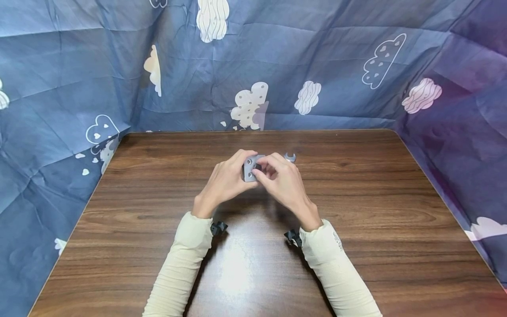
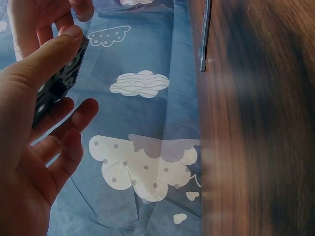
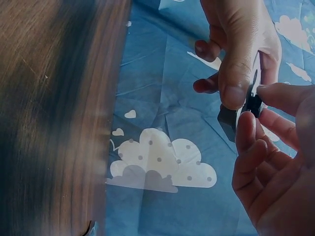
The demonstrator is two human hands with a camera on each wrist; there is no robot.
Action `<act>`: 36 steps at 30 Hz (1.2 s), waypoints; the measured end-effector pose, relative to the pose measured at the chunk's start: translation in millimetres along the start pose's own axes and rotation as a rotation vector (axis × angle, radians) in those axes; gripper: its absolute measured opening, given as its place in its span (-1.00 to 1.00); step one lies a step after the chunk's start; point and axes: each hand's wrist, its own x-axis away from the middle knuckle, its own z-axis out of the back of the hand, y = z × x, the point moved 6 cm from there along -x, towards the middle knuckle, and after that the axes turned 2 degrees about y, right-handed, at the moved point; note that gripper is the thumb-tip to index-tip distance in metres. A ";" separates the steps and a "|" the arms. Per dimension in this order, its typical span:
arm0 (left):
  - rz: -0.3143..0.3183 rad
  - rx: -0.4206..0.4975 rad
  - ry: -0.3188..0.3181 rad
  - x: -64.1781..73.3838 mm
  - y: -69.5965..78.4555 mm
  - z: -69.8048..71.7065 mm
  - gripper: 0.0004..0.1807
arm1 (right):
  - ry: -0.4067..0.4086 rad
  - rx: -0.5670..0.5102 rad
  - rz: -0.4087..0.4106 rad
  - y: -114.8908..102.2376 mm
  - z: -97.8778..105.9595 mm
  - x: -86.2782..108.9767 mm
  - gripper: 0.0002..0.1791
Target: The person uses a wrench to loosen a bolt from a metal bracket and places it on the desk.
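Observation:
Above the far part of the table, my left hand (image 1: 225,177) grips a small grey plate with round holes (image 1: 248,175) by its edges, between thumb and fingers. Its other side looks dark, with several openings, in the left wrist view, where the plate (image 2: 75,69) is partly covered by the thumb. My right hand (image 1: 286,181) pinches a small black knob-like piece (image 3: 254,104) against the plate's face, using thumb and fingertips. Whether that piece sits in a hole cannot be seen. Just behind the right hand lies a metal open-end wrench (image 1: 290,157), its handle hidden by the hand.
A brown wood-grain table (image 1: 138,211) spreads under both arms. Blue cloth with cloud prints (image 1: 277,57) hangs along its far edge and sides. Each wrist wears a small black camera mount, one on the left (image 1: 218,228) and one on the right (image 1: 293,237).

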 end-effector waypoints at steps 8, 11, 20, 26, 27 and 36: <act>-0.006 0.002 0.004 0.2 -0.6 -0.3 -0.32 | 0.004 0.004 0.020 -1.3 0.6 -0.2 -0.79; -0.006 0.001 0.004 0.4 -0.5 -0.4 -0.33 | 0.002 0.005 0.026 -2.0 0.7 0.1 -0.78; 0.000 -0.002 -0.004 0.0 -1.9 0.5 -0.27 | 0.015 -0.013 -0.004 1.1 1.6 0.1 -0.63; 0.009 0.002 0.002 0.0 -2.3 2.4 -0.28 | 0.034 -0.024 -0.056 4.4 2.1 -0.2 -0.68; 0.009 0.001 0.003 -0.1 -2.2 2.4 -0.28 | 0.036 -0.022 -0.058 4.3 2.2 -0.3 -0.70; 0.003 -0.001 0.006 -0.8 -2.0 1.6 -0.30 | 0.041 -0.014 -0.017 3.0 0.8 -1.1 -0.77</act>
